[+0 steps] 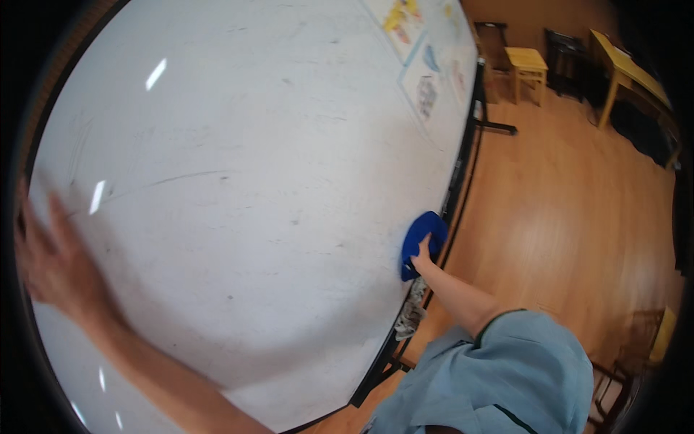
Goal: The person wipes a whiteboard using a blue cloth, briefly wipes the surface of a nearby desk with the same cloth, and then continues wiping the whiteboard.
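A large whiteboard [260, 217] with faint marks and smudges fills most of the view. At its lower edge, towards the right of the picture, my right hand [424, 254] grips a blue cloth [420, 230] that lies against the board. My left hand [59, 260], slightly blurred, is spread at the board's far left by the dark frame, with fingers apart and nothing in it. Whether it touches the board I cannot tell. Coloured drawings [426, 89] show on the board's upper right part.
A crumpled grey rag [410, 320] rests on the board's ledge below the blue cloth. The black stand foot [496, 128] juts over the wooden floor. Further off are a yellow stool [526, 59], a wooden table [631, 65] and a chair [618, 374] at lower right.
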`<state>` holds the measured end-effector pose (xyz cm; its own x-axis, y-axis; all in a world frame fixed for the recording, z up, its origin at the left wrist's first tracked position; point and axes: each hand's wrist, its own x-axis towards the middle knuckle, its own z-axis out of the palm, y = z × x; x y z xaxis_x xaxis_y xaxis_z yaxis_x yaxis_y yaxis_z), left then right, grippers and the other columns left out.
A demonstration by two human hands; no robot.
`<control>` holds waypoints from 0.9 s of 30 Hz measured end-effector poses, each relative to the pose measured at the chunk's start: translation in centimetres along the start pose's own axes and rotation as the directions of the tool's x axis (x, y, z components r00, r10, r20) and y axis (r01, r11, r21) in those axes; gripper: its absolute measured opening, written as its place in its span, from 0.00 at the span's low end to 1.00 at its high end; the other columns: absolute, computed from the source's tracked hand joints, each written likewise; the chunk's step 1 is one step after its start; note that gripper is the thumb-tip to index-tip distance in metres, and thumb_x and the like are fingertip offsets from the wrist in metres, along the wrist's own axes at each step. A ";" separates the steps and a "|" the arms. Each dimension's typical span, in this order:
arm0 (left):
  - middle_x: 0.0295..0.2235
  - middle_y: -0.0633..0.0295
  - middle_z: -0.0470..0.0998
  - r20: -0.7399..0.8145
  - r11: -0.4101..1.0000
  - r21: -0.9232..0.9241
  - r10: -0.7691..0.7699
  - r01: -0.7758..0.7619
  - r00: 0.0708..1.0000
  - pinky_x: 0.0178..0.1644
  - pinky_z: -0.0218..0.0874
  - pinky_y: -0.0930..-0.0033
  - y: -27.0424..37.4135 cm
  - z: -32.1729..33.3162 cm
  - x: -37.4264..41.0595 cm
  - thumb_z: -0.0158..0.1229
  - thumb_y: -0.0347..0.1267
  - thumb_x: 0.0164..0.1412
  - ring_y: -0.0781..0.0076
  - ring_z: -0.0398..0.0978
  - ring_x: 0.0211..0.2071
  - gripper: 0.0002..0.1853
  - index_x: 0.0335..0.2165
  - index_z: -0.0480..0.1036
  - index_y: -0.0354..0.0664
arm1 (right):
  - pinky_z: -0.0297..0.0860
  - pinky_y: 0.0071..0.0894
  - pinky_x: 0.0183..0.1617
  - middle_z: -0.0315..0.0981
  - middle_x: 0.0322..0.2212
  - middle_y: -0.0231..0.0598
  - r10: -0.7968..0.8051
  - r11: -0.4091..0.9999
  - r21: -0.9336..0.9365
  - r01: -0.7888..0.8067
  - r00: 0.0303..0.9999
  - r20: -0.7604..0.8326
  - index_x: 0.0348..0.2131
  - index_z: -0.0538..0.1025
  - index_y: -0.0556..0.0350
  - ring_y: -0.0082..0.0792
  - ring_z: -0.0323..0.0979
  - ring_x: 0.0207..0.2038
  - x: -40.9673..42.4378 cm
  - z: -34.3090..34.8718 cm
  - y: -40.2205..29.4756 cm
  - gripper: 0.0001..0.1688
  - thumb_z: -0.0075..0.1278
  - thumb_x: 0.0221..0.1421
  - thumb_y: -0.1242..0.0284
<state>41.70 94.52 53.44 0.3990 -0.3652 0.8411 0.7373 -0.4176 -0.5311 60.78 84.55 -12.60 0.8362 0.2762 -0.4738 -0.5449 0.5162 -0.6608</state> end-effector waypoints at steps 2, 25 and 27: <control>0.63 0.58 0.55 -0.204 0.997 -0.068 0.010 -0.024 0.979 0.67 0.31 0.46 7.5 -0.3 1.0 0.45 0.53 0.63 0.53 0.45 0.66 0.29 0.61 0.57 0.66 | 0.38 0.40 0.69 0.29 0.67 0.36 -0.489 0.649 -0.598 0.470 0.860 0.145 0.66 0.35 0.48 0.44 0.34 0.68 4.5 -1.7 -2.4 0.48 0.40 0.62 0.51; 0.64 0.54 0.53 0.603 0.772 -0.634 0.471 0.030 0.644 0.65 0.32 0.48 23.8 -11.7 -29.2 0.57 0.43 0.54 0.49 0.47 0.65 0.34 0.60 0.62 0.60 | 0.48 0.30 0.65 0.51 0.61 0.36 0.000 0.931 0.364 -0.020 0.998 0.055 0.64 0.50 0.55 0.37 0.51 0.61 -3.2 2.7 1.0 0.44 0.33 0.63 0.44; 0.63 0.49 0.54 0.619 0.744 -0.662 0.477 0.089 0.624 0.64 0.35 0.45 23.5 -11.9 -29.8 0.58 0.42 0.54 0.45 0.47 0.64 0.34 0.59 0.62 0.55 | 0.48 0.26 0.65 0.53 0.61 0.32 0.026 0.748 0.648 -0.146 0.981 0.191 0.63 0.52 0.56 0.31 0.51 0.61 -6.3 8.0 -2.3 0.45 0.31 0.62 0.41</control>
<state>40.62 85.74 14.66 0.9380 0.0882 0.3352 0.2229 -0.8942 -0.3882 57.26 88.07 -3.46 0.8181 0.4396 -0.3708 -0.4894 0.8708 -0.0475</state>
